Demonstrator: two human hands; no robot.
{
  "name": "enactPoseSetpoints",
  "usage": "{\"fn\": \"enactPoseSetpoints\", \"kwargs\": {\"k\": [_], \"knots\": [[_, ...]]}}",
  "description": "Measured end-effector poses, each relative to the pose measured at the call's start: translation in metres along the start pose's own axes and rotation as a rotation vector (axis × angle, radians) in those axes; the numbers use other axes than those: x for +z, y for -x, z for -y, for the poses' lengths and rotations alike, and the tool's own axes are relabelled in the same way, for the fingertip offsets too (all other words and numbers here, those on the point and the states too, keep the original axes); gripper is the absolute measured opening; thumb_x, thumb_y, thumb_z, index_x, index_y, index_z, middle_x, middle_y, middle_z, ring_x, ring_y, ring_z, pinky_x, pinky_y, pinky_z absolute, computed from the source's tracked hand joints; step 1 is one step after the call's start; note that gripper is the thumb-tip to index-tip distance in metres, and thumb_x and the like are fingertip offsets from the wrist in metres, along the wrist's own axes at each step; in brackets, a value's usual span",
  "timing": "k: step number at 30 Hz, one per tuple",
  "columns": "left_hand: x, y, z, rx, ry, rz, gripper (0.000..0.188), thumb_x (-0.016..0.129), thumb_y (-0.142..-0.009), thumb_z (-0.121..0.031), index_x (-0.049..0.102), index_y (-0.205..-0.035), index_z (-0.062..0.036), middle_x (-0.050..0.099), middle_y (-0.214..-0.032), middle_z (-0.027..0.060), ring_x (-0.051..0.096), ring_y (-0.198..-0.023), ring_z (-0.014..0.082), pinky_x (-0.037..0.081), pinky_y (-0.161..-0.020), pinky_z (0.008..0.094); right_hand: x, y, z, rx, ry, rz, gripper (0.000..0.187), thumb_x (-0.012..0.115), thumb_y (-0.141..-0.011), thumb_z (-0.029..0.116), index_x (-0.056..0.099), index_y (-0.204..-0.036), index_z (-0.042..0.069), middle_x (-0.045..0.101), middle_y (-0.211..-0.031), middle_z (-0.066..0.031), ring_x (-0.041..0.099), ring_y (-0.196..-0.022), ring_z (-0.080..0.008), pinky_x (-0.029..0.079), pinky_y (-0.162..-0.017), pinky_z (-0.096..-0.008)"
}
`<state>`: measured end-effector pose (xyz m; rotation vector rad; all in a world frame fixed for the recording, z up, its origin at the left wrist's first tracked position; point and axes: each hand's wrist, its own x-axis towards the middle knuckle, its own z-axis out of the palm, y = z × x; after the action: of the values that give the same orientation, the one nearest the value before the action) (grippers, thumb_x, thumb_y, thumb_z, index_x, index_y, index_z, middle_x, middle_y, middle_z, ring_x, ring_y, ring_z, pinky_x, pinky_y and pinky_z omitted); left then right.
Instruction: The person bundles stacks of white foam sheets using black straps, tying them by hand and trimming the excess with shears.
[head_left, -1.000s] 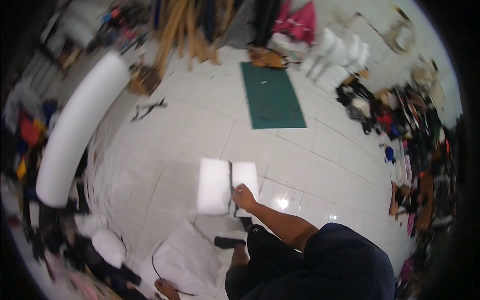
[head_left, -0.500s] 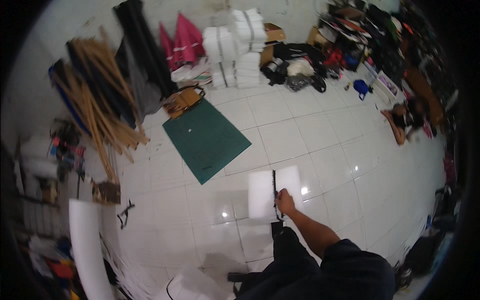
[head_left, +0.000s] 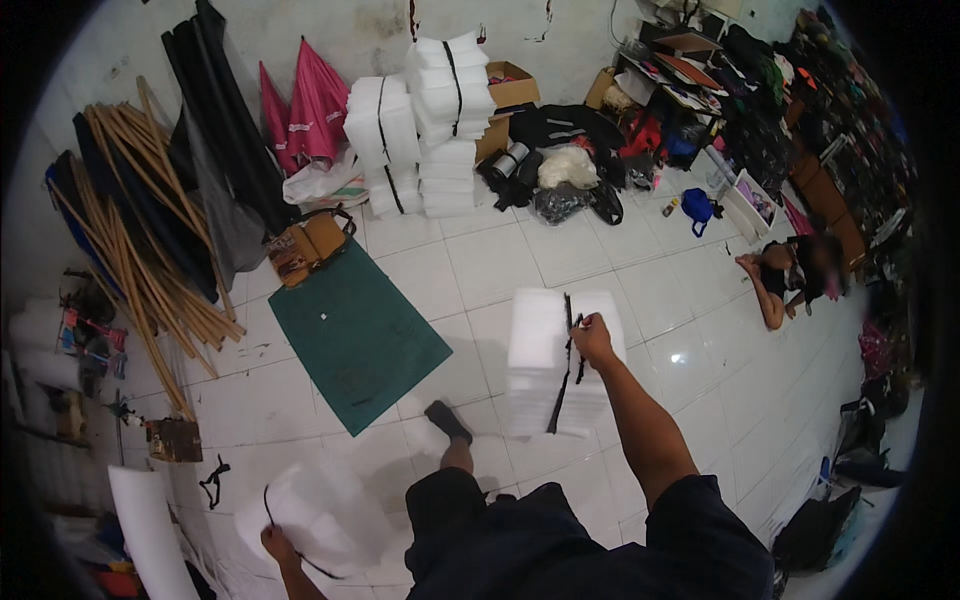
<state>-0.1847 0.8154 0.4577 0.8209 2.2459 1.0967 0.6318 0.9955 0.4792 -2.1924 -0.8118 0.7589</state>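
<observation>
My right hand (head_left: 593, 342) is closed on the black strap (head_left: 556, 405) around a thick bundle of white foam sheets (head_left: 535, 335). The stacked layers show along the bundle's near side. At the lower left, my left hand (head_left: 277, 543) grips the thin black strap (head_left: 267, 505) of a second white foam bundle (head_left: 335, 510), which is somewhat blurred. My fingertips on that strap are small in view. Between the two bundles, my foot in a dark sock (head_left: 448, 422) is on the tiles.
A green mat (head_left: 360, 340) lies ahead, with a brown bag (head_left: 308, 245) at its far corner. Strapped white foam stacks (head_left: 385, 125) stand by the wall. Wooden sticks (head_left: 140, 240) lean at left. Another person (head_left: 795, 270) is on the floor at right. A white roll (head_left: 150, 530) stands near left.
My left hand has come into view, gripping the second bundle's strap. My right hand has raised its bundle, whose layered side now shows. The view has shifted, and my socked foot has appeared.
</observation>
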Motion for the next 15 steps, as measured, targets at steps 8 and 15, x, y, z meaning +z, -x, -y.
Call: {"fn": "enactPoseSetpoints", "kwargs": {"k": [8, 15], "knots": [[0.287, -0.178, -0.203, 0.101, 0.072, 0.215, 0.013, 0.053, -0.085, -0.009, 0.052, -0.099, -0.0077, 0.047, -0.068, -0.0004, 0.042, -0.053, 0.0073, 0.035, -0.046, 0.0237, 0.042, -0.180, 0.133, -0.069, -0.132, -0.085, 0.025, 0.064, -0.078, 0.011, 0.045, -0.093, 0.003, 0.053, -0.079, -0.0080, 0.051, -0.068, -0.0167, 0.045, -0.063, -0.0312], [0.522, -0.314, -0.344, 0.260, 0.034, 0.340, 0.010, 0.055, -0.087, -0.005, 0.055, -0.097, -0.0044, 0.051, -0.076, 0.0010, 0.044, -0.063, 0.0088, 0.037, -0.055, 0.0246, 0.119, -0.338, 0.233, -0.181, -0.334, -0.002, 0.021, 0.060, -0.080, 0.005, 0.042, -0.090, 0.005, 0.048, -0.076, -0.0034, 0.046, -0.067, -0.0112, 0.042, -0.060, -0.0278]]}}
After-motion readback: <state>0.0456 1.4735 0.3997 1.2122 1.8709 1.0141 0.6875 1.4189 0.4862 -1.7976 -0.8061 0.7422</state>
